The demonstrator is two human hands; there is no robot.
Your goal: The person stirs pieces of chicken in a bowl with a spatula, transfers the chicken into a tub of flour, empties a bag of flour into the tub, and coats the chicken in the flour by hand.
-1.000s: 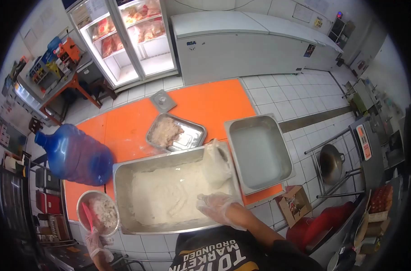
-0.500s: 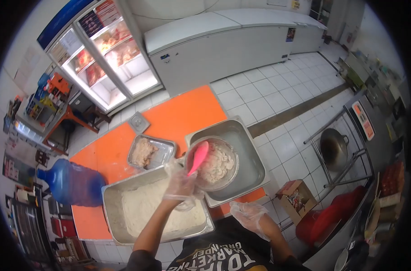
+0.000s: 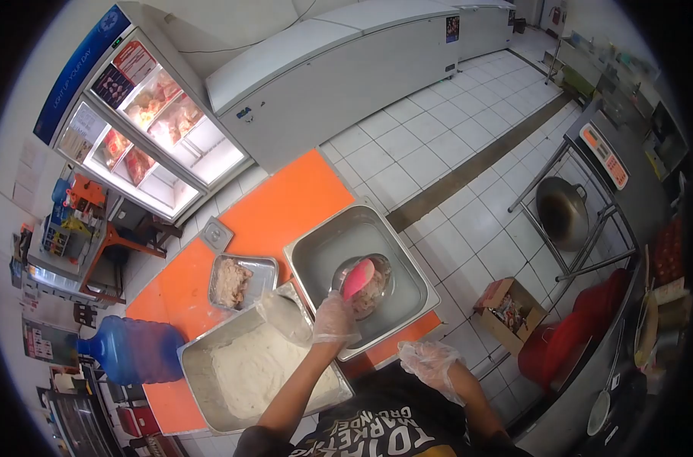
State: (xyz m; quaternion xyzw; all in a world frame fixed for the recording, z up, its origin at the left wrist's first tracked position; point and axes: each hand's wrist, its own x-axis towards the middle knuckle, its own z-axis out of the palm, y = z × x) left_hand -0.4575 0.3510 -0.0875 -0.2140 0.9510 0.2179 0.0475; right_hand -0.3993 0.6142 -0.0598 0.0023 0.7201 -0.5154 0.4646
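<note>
My left hand (image 3: 336, 320), in a clear plastic glove, is closed around a pink spoon (image 3: 357, 280) and the near side of a round strainer-like bowl (image 3: 383, 293). Pale, coated pieces of what looks like meat sit in that bowl, which is low in a steel pan of water (image 3: 310, 263). My right hand (image 3: 432, 365), also gloved, hangs near my body by the pan's near corner, fingers loosely apart and holding nothing. Left of the water stands a deep steel pan of white flour (image 3: 196, 373). A dull rounded bowl (image 3: 284, 316) rests at its far right corner.
On the orange table (image 3: 300, 190) are a small steel tray of raw meat (image 3: 268, 278), a metal lid (image 3: 217, 234) and a blue water jug (image 3: 137, 350). A cardboard box (image 3: 506, 308), red tub (image 3: 571, 327) and hanging wok (image 3: 561, 213) are to the right. Freezers (image 3: 346, 84) line the back.
My left hand has moved right and down, carrying the spoon and the bowl of pieces from above the pans into the water pan. The view has turned slightly. My right hand stays empty.
</note>
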